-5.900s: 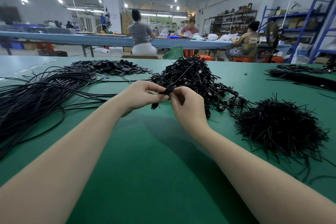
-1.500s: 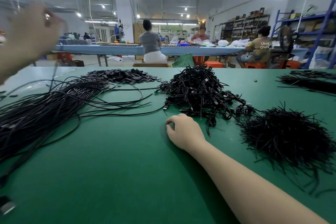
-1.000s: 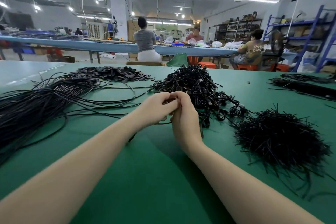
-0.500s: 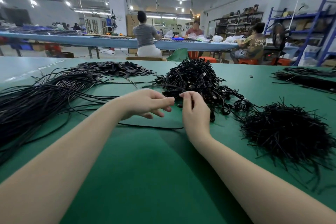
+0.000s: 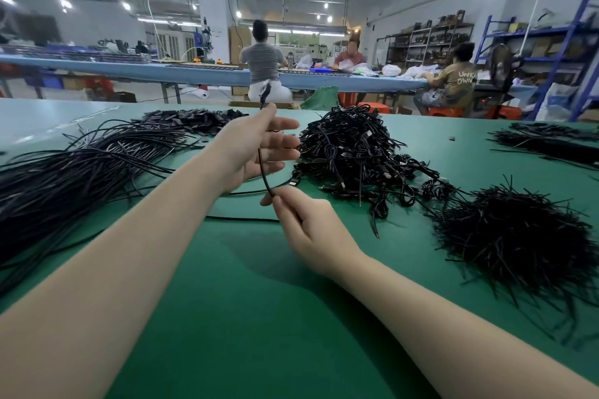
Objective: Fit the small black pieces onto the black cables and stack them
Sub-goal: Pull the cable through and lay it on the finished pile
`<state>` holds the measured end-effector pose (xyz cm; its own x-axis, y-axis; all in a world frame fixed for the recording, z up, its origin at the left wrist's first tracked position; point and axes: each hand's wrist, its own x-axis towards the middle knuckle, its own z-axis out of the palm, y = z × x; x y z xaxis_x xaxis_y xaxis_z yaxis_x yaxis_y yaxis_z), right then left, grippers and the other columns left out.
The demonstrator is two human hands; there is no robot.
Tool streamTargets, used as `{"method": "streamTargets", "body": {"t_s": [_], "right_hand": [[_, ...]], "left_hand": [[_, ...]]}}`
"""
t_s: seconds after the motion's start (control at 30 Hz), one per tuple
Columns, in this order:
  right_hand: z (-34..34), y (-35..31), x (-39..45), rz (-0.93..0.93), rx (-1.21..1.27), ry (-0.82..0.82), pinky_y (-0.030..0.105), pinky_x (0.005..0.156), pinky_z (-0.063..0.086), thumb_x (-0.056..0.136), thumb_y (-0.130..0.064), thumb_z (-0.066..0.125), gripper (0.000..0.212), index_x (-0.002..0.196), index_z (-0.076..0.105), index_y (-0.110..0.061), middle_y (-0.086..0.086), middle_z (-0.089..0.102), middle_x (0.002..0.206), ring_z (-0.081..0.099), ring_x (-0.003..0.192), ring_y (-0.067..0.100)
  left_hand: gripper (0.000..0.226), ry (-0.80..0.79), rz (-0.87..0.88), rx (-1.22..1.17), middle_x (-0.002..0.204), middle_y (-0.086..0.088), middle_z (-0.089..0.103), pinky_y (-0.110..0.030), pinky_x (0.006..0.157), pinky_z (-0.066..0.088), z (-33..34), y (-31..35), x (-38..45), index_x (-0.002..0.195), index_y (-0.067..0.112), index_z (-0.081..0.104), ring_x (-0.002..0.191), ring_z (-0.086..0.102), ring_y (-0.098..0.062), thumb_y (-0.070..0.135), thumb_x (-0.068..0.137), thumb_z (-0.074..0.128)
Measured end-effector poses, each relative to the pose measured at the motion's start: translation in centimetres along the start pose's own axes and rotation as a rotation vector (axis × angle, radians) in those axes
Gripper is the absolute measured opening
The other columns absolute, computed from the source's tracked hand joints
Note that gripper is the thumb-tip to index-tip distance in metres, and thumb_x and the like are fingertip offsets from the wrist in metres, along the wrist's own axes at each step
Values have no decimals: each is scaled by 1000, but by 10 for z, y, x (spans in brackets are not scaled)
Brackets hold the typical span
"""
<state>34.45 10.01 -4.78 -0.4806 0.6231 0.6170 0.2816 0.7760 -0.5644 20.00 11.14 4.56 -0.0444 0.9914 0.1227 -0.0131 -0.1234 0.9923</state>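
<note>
One black cable (image 5: 263,168) is stretched between my hands above the green table (image 5: 259,317). My left hand (image 5: 259,146) is raised with the palm turned right and fingers spread; its thumb holds the cable's upper end, whose tip (image 5: 265,92) sticks up above the hand. My right hand (image 5: 308,227) pinches the same cable lower down between thumb and forefinger. A heap of small black pieces (image 5: 194,120) lies behind my left hand. A tangled stack of cables (image 5: 356,152) sits just right of my hands.
A long bundle of loose black cables (image 5: 71,172) covers the left of the table. A bristly mound of short black strands (image 5: 518,236) lies at the right, and more cables (image 5: 551,144) at the far right. Several people work at a blue bench (image 5: 194,74) behind.
My hands were close together at the stack's edge. Now my left hand has lifted with the cable end, and my right hand has slid back toward me along the cable.
</note>
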Motion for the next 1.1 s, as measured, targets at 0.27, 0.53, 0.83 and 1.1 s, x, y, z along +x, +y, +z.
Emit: {"method": "streamTargets", "body": {"t_s": [0.27, 0.53, 0.83, 1.1], "right_hand": [[-2, 7, 2, 156, 192, -67, 21, 46, 23, 101, -26, 44, 23, 103, 66, -23, -14, 31, 50, 26, 47, 6], [-17, 16, 12, 374, 485, 51, 27, 56, 47, 91, -35, 63, 33, 63, 58, -17, -1, 40, 55, 41, 49, 10], [-29, -2, 24, 342, 530, 189, 25, 48, 36, 98, -25, 52, 26, 80, 70, -19, -10, 38, 49, 35, 45, 7], [-14, -8, 17, 348, 688, -376, 23, 52, 29, 101, -35, 42, 28, 100, 69, -27, -8, 29, 57, 27, 49, 9]], "left_hand": [[36, 22, 60, -90, 64, 4, 67, -27, 61, 55, -21, 36, -8, 90, 17, 64, 64, 69, -12, 37, 101, 36], [40, -594, -34, -225, 44, 10, 50, -16, 41, 42, -22, 55, -33, 60, 20, 65, 36, 46, -2, 40, 91, 52], [51, -139, -302, 317, 111, -4, 72, -32, 89, 47, -8, 3, -1, 117, 13, 59, 100, 67, -14, 49, 101, 27], [49, 483, 394, 644, 79, 13, 50, -9, 66, 36, -17, 37, -8, 93, 24, 61, 70, 45, 1, 46, 104, 19]]}}
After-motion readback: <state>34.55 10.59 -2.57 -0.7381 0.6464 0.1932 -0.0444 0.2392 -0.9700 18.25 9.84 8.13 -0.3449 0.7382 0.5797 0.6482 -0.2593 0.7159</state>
